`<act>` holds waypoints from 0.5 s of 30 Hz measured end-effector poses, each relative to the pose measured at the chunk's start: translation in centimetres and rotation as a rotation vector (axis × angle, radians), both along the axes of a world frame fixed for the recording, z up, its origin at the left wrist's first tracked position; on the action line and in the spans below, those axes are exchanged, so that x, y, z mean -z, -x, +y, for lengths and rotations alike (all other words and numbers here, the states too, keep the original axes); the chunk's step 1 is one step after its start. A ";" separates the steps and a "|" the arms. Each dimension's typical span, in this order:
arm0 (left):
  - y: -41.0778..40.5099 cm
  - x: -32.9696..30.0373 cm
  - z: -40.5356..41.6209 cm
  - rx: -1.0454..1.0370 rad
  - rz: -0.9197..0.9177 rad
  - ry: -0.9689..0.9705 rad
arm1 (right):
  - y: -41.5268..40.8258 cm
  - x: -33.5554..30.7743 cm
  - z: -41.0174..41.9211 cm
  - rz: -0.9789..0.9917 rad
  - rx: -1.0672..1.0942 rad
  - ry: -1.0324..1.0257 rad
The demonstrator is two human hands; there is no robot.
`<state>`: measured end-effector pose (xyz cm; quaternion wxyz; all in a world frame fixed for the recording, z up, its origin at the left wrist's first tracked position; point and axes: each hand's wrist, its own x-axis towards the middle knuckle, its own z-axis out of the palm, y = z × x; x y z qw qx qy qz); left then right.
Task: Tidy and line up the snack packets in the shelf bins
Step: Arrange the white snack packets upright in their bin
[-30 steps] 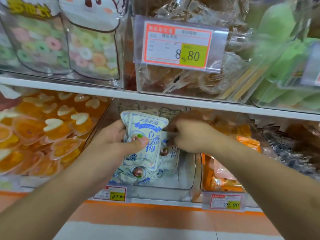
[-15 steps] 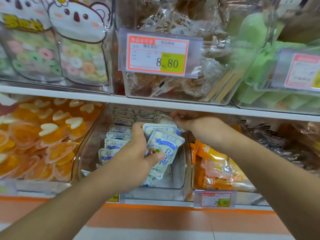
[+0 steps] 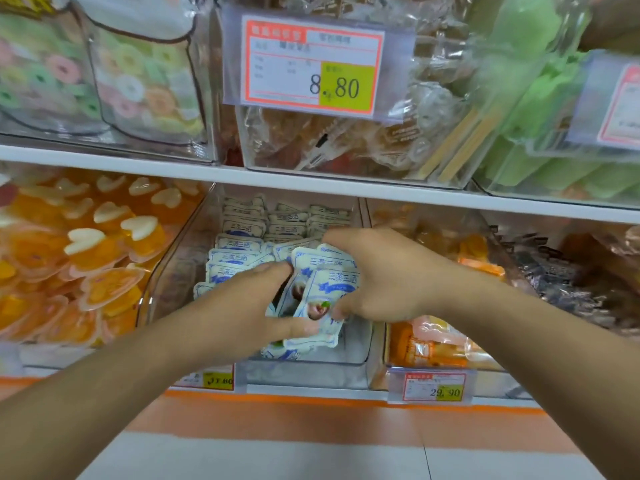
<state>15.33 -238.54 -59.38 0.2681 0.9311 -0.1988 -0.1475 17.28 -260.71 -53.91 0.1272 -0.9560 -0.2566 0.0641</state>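
Shop shelving all around, clear plastic bins packed with sweets. Left hand [image 3: 239,306] has thumb and fingers spread wide around a loose clump of white-and-blue snack packets [image 3: 325,289]; right hand [image 3: 381,278] curls over the same clump from the other side. It sits at the front of the clear middle bin [image 3: 311,368], neat rows standing behind. Looks like mid-gathering; next they'd need to square it upright against those rows.

The packets [image 3: 242,244] stand in rows in the middle bin [image 3: 304,372], between the jelly bin [image 3: 79,258] left and pouch bin [image 3: 433,348] right.
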 end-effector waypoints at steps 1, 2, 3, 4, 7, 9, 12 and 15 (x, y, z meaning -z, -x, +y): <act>-0.3 0.4 0.8 0.050 -0.071 -0.166 | -0.1 0.1 0.1 -0.004 0.003 0.006; -0.6 0.7 1.5 0.084 -0.138 -0.290 | -0.2 0.1 0.2 -0.002 0.011 0.016; -0.8 0.9 1.8 0.103 -0.180 -0.341 | -0.4 0.1 0.3 0.006 0.018 0.029; -0.8 0.7 1.9 0.107 -0.186 -0.364 | -0.5 0.0 0.3 0.015 0.020 0.039; -0.8 -0.3 1.5 0.107 -0.149 -0.316 | -0.7 -0.4 0.7 0.042 -0.001 0.045; -1.0 -0.5 1.5 0.079 -0.140 -0.268 | -0.5 -0.7 0.9 0.054 0.000 0.063; -1.2 -0.4 2.3 0.010 -0.184 -0.273 | -0.1 -1.3 1.1 0.042 0.017 0.088; -1.1 -1.5 3.8 -0.072 -0.274 -0.355 | 0.0 -1.7 1.6 0.066 -0.007 0.130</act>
